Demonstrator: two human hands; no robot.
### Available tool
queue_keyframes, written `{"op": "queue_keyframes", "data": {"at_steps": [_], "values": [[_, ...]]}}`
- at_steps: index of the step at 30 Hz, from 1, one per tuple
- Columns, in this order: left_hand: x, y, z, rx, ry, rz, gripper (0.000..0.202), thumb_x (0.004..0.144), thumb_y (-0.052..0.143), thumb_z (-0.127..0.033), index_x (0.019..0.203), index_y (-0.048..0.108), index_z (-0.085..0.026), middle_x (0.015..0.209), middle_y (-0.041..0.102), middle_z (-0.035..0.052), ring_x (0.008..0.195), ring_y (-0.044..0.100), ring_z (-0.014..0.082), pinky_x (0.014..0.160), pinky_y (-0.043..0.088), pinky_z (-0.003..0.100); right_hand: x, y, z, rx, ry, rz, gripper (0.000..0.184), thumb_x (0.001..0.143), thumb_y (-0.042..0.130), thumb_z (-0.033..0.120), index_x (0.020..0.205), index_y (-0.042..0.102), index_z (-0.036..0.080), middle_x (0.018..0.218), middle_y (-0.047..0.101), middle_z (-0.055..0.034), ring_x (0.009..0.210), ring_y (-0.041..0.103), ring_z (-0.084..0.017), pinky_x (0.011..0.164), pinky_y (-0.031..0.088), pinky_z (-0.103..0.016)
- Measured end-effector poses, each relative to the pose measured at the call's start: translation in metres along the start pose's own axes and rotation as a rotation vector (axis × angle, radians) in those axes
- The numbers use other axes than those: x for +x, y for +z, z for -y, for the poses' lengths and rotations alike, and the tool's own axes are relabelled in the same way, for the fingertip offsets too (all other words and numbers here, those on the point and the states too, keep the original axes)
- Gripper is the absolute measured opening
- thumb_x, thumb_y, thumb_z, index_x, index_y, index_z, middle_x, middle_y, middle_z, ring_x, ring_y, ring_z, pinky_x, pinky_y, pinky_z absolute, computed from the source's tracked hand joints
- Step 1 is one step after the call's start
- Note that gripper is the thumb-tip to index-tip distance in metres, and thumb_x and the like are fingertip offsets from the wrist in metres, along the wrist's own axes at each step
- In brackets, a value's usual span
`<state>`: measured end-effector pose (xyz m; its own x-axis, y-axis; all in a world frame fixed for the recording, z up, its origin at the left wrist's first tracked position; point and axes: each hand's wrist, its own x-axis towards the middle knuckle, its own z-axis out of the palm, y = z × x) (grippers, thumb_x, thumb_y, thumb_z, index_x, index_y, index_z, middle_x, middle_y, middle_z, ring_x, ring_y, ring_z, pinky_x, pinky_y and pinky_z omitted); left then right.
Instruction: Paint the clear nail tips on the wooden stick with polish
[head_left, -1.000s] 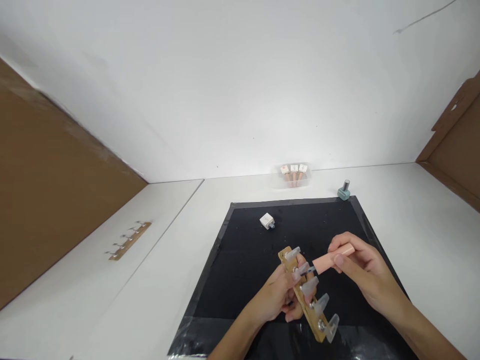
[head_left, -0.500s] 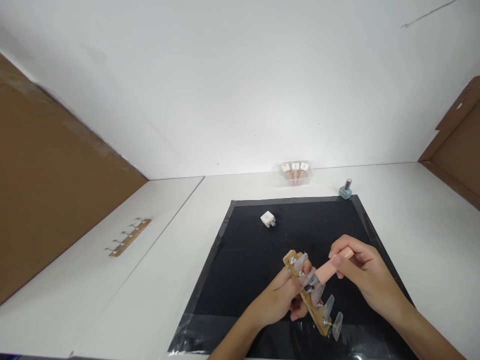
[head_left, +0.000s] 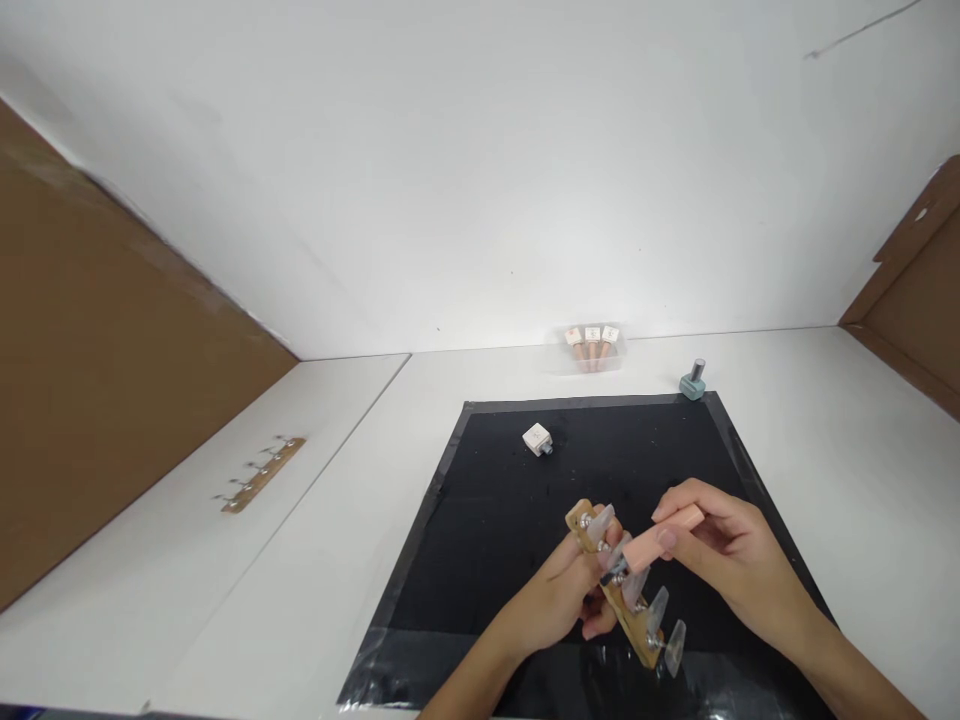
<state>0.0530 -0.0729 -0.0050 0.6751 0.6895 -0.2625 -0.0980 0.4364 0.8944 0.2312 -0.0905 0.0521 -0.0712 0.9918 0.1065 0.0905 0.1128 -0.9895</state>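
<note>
The left hand (head_left: 559, 600) is clasping a wooden strip (head_left: 637, 640), its grip wrapped round the strip's upper half, with clear nail tips (head_left: 600, 522) sticking out just right of that grip. The right hand (head_left: 731, 560) is pinching a pink stick (head_left: 660, 538) between thumb and fingers, and the stick's free end is touching a nail tip just left of the right grip. A small white bottle (head_left: 536, 439) is lying on the black mat (head_left: 487, 520), well beyond both grips.
</note>
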Motion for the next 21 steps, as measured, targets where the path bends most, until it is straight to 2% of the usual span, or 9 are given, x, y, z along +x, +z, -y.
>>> {"op": "queue_keyframes", "data": {"at_steps": [5, 12, 15, 21], "values": [[0.0, -0.0003, 0.0002, -0.008, -0.006, 0.016, 0.031, 0.085, 0.051, -0.05, 0.082, 0.037, -0.022, 0.055, 0.049, -0.009, 0.031, 0.032, 0.0023, 0.034, 0.015, 0.016, -0.0009, -0.0022, -0.0025, -0.004, -0.02, 0.037, 0.014, 0.08, 0.067, 0.033, 0.073, 0.065, 0.021, 0.059, 0.059, 0.0018, 0.052, 0.052, -0.011, 0.048, 0.043, -0.02], [-0.0005, -0.0018, 0.0018, 0.001, -0.042, -0.009, 0.034, 0.081, 0.053, -0.053, 0.082, 0.037, -0.022, 0.053, 0.048, -0.0095, 0.03, 0.032, 0.0027, 0.034, 0.016, 0.016, -0.0019, -0.0057, 0.0005, -0.037, -0.072, 0.048, 0.008, 0.08, 0.067, 0.03, 0.077, 0.066, 0.022, 0.064, 0.063, 0.0, 0.056, 0.058, -0.013, 0.05, 0.047, -0.022], [0.0012, -0.004, 0.005, -0.066, -0.009, 0.042, 0.034, 0.083, 0.052, -0.053, 0.084, 0.038, -0.022, 0.053, 0.051, -0.0094, 0.029, 0.03, 0.0022, 0.032, 0.015, 0.014, -0.0023, -0.0059, 0.0023, -0.041, -0.142, 0.021, 0.006, 0.081, 0.065, 0.027, 0.076, 0.065, 0.023, 0.065, 0.064, -0.0004, 0.057, 0.059, -0.014, 0.05, 0.048, -0.023], [0.0073, -0.0047, 0.0064, -0.311, 0.196, 0.232, 0.028, 0.086, 0.053, -0.047, 0.086, 0.038, -0.023, 0.062, 0.056, -0.0075, 0.027, 0.03, 0.0008, 0.028, 0.018, 0.011, -0.0031, -0.0044, 0.0021, -0.082, -0.298, 0.042, 0.011, 0.08, 0.065, 0.013, 0.08, 0.065, 0.024, 0.07, 0.066, -0.0008, 0.062, 0.063, -0.015, 0.053, 0.051, -0.023]]}}
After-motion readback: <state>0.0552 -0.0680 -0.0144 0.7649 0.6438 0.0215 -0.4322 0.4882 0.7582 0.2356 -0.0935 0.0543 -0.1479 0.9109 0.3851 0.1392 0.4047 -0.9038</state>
